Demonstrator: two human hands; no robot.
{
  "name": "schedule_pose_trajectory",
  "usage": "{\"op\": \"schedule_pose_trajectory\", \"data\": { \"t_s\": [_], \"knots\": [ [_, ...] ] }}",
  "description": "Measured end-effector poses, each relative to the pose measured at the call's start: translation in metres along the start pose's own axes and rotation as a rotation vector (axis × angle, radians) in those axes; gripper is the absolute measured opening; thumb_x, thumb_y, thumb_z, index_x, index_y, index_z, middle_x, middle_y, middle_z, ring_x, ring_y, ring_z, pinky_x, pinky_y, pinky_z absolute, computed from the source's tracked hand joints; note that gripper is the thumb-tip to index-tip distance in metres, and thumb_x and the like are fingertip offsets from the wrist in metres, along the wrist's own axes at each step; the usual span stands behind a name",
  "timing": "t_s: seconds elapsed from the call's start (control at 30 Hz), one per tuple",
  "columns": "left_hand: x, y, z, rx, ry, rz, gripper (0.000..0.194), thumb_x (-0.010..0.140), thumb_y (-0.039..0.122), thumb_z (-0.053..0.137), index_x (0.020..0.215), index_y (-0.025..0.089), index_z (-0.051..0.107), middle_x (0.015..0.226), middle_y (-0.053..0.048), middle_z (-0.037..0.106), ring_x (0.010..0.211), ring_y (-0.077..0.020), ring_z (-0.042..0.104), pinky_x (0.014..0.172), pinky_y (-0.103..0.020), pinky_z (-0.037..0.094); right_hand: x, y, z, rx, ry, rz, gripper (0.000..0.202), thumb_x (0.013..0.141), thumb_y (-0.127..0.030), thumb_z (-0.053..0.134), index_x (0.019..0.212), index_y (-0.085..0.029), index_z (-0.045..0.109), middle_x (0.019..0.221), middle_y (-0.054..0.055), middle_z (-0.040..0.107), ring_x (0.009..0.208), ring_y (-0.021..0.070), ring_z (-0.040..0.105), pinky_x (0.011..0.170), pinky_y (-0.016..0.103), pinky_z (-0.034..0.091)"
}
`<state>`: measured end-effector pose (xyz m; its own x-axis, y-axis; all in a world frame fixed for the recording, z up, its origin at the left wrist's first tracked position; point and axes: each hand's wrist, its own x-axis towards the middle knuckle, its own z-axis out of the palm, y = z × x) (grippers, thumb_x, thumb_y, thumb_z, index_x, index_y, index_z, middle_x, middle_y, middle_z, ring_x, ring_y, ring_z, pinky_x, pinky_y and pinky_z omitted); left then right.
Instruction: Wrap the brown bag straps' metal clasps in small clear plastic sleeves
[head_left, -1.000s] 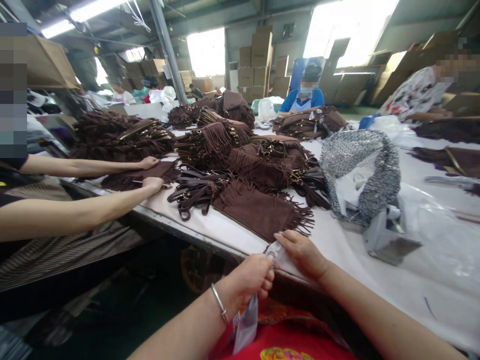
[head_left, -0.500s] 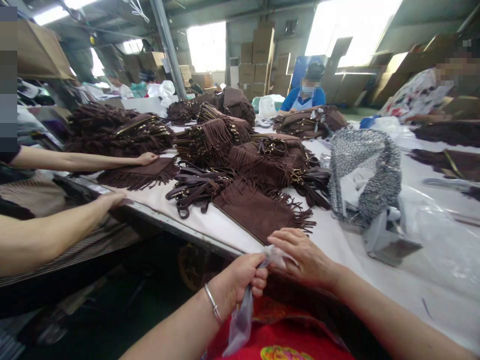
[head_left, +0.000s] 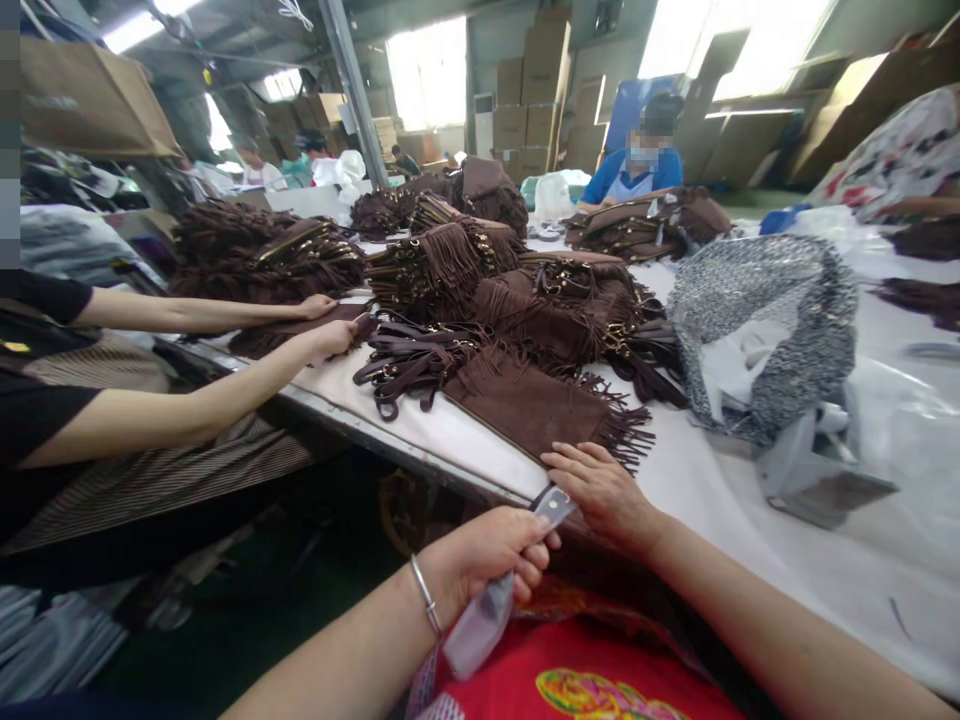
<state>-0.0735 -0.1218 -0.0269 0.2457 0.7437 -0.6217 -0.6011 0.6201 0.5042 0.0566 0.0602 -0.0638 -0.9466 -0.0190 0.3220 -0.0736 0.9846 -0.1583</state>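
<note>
A brown fringed bag (head_left: 529, 405) lies flat near the table's front edge, its fringe pointing right. My left hand (head_left: 499, 555) is closed round a strip of clear plastic (head_left: 480, 620), whose loose end hangs over the red cloth at my lap. Above that fist a dark strap end (head_left: 553, 503) with metal studs shows through the plastic. My right hand (head_left: 604, 495) has its fingers stretched out over the bag's near corner, beside the strap end. Loops of dark straps (head_left: 420, 360) with gold clasps lie behind the bag, below a heap of more fringed bags (head_left: 450, 270).
At the left, a co-worker's two hands (head_left: 330, 335) rest near another brown bag at the table edge. A silvery grey wrapped bundle (head_left: 761, 330) and a grey metal dispenser (head_left: 825, 480) stand on the right. A masked person (head_left: 637, 180) sits across the table.
My left hand has moved slightly right, and the studded strap end now shows within the plastic. The co-worker's nearer hand has reached forward onto the table. The whole view has shifted.
</note>
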Motion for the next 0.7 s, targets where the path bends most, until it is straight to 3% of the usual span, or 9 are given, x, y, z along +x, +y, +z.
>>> {"op": "schedule_pose_trajectory", "data": {
  "t_s": [0.1, 0.3, 0.43, 0.57, 0.7],
  "knots": [
    [-0.027, -0.007, -0.007, 0.064, -0.007, -0.038, 0.027, 0.081, 0.040, 0.064, 0.090, 0.018, 0.053, 0.060, 0.008, 0.035, 0.044, -0.0029, 0.025, 0.042, -0.013, 0.022, -0.002, 0.002, 0.003, -0.029, 0.008, 0.013, 0.026, 0.091, -0.018, 0.049, 0.113, -0.019, 0.062, 0.134, 0.008, 0.059, 0.126, 0.0274, 0.050, 0.105, 0.045, 0.030],
    [-0.072, -0.040, -0.027, 0.129, 0.088, 0.067, 0.040, 0.084, 0.058, 0.054, 0.088, 0.018, 0.053, 0.052, 0.011, 0.027, 0.039, -0.0033, 0.010, 0.037, -0.019, 0.008, -0.003, 0.003, 0.007, -0.031, 0.039, 0.024, 0.025, 0.091, -0.021, 0.050, 0.111, -0.017, 0.064, 0.131, 0.010, 0.061, 0.123, 0.0289, 0.053, 0.105, 0.046, 0.033],
    [-0.082, -0.039, -0.033, 0.329, 0.199, 0.106, 0.052, 0.079, 0.068, 0.052, 0.077, 0.016, 0.054, 0.051, 0.007, 0.039, 0.039, -0.0051, 0.029, 0.039, -0.021, 0.021, -0.002, 0.002, 0.005, -0.013, 0.040, 0.020, 0.026, 0.089, -0.017, 0.050, 0.111, -0.017, 0.064, 0.130, 0.010, 0.061, 0.122, 0.0286, 0.054, 0.104, 0.046, 0.035],
    [-0.068, -0.003, -0.020, 0.473, 0.200, 0.187, 0.059, 0.081, 0.068, 0.050, 0.091, 0.012, 0.065, 0.078, -0.008, 0.066, 0.064, -0.0139, 0.058, 0.054, -0.023, 0.040, -0.002, 0.003, 0.006, 0.001, 0.043, 0.030, 0.028, 0.089, -0.015, 0.048, 0.113, -0.018, 0.063, 0.130, 0.009, 0.061, 0.123, 0.0278, 0.054, 0.104, 0.046, 0.035],
    [-0.013, 0.023, 0.006, 0.337, 0.255, 0.167, 0.057, 0.083, 0.065, 0.049, 0.088, 0.010, 0.065, 0.078, -0.010, 0.067, 0.063, -0.0162, 0.063, 0.057, -0.027, 0.048, -0.004, 0.003, 0.008, 0.016, 0.061, 0.043, 0.028, 0.089, -0.020, 0.049, 0.114, -0.019, 0.063, 0.130, 0.009, 0.061, 0.123, 0.0268, 0.053, 0.104, 0.045, 0.034]
  ]
}}
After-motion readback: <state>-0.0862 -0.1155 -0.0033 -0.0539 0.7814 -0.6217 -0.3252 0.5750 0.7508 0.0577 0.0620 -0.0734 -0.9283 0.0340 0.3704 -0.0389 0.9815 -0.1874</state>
